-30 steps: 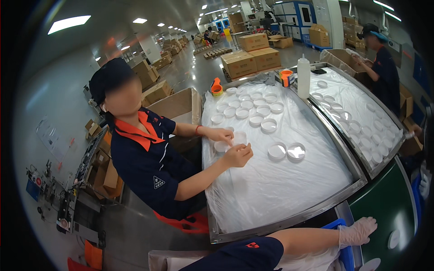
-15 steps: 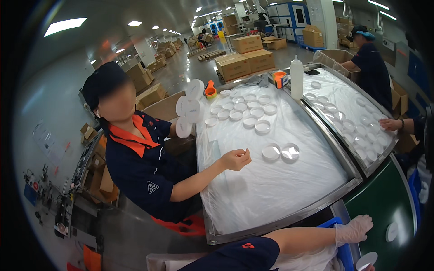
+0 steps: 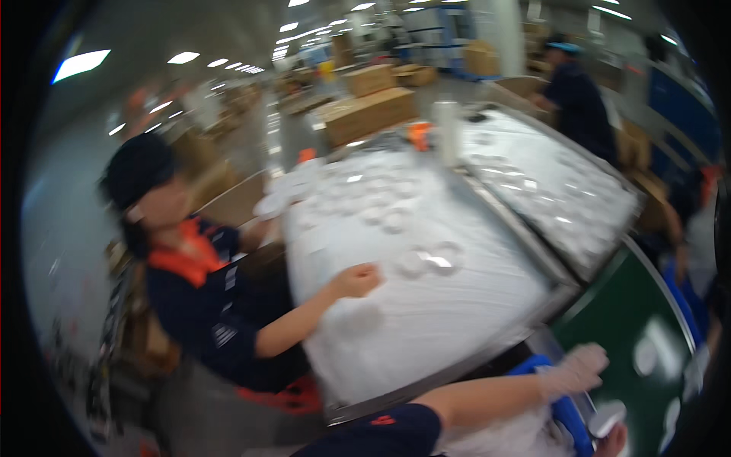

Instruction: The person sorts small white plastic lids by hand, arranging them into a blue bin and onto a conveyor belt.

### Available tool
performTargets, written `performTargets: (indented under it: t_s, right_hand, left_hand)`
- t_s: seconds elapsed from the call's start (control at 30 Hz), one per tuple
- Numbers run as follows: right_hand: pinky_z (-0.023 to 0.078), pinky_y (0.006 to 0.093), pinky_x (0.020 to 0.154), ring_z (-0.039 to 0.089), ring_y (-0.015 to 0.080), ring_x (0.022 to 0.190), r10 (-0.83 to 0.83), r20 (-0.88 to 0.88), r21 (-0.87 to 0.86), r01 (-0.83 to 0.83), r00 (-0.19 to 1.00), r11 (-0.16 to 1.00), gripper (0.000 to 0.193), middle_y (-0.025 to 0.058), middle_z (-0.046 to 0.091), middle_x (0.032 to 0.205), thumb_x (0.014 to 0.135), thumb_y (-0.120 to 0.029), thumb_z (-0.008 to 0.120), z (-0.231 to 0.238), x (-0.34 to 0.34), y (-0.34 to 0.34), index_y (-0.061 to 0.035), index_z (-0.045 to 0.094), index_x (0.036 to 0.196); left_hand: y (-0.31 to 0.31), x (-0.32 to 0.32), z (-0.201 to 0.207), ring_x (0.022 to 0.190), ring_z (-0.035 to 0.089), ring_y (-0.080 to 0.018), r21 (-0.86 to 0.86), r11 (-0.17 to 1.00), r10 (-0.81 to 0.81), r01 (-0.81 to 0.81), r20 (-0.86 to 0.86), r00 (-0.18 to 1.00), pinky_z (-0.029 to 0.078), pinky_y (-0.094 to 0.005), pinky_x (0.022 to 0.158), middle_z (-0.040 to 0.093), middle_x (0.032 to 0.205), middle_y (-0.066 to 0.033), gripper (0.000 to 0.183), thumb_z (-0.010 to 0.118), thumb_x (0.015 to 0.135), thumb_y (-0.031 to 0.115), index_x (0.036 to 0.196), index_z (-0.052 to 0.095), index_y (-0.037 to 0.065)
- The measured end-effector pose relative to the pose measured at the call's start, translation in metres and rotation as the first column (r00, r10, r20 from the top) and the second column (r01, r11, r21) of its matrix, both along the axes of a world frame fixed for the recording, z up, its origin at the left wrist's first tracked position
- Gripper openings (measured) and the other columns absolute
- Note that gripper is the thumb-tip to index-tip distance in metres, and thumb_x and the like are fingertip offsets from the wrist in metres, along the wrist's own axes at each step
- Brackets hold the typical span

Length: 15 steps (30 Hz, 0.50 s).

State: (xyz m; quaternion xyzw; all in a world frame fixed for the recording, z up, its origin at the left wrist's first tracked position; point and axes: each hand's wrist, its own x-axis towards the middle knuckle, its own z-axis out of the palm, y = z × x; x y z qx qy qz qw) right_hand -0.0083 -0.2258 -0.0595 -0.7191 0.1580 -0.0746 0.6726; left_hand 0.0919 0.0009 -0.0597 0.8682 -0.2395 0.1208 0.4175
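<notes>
My left hand (image 3: 576, 371), in a thin translucent glove, reaches over the green conveyor belt (image 3: 601, 312) at its near left edge. It is blurred; its fingers look loosely extended, with nothing visible in them. At the lower right edge, part of my right hand (image 3: 614, 439) shows, its fingertips on a round white lid (image 3: 607, 418), which is tilted. Another white disc (image 3: 646, 356) lies on the belt beyond my left hand, and a further white piece (image 3: 671, 423) is near its right side. A blue bin (image 3: 567, 419) with clear plastic sits under my left forearm.
A metal-framed table (image 3: 426, 343) covered in plastic film carries several clear round lids. A co-worker (image 3: 198, 282) at its left holds white discs. A second table (image 3: 563, 194) bears more lids. A white squeeze bottle (image 3: 448, 133) and orange tape dispenser (image 3: 419, 135) stand at the back.
The whole view has shifted and blurred, with the tables sliding left. My right hand and its lid show more. The disc on the belt sits farther up in the picture.
</notes>
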Motion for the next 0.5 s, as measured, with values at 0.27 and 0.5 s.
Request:
performTargets:
  t_s: [0.27,0.5]
  right_hand:
    - [0.038,0.018,0.057,0.047,0.0036,0.063,0.115,0.11,0.202,-0.136,0.987,0.97,0.003,-0.0036,0.053,0.068,0.077,-0.006,0.062,0.011,0.012,0.068,-0.0052,0.06,0.076]
    - [0.037,0.0172,0.055,0.047,0.0024,0.062,0.046,0.104,0.251,-0.071,0.994,0.965,0.007,-0.003,0.055,0.068,0.079,-0.009,0.063,0.009,-0.001,0.061,-0.0032,0.059,0.076]
  left_hand:
    - [0.057,-0.01,0.011,0.107,0.049,-0.0304,0.183,0.975,0.111,-0.126,0.09,0.99,0.039,-0.0384,0.092,0.055,0.11,-0.0153,0.038,0.067,0.07,0.021,0.102,0.056,0.003]
    - [0.031,-0.012,0.024,0.109,0.045,-0.0323,0.229,0.97,0.104,-0.08,-0.096,0.99,0.039,-0.0389,0.091,0.048,0.117,-0.0159,0.059,0.071,0.066,0.02,0.115,0.043,0.003]
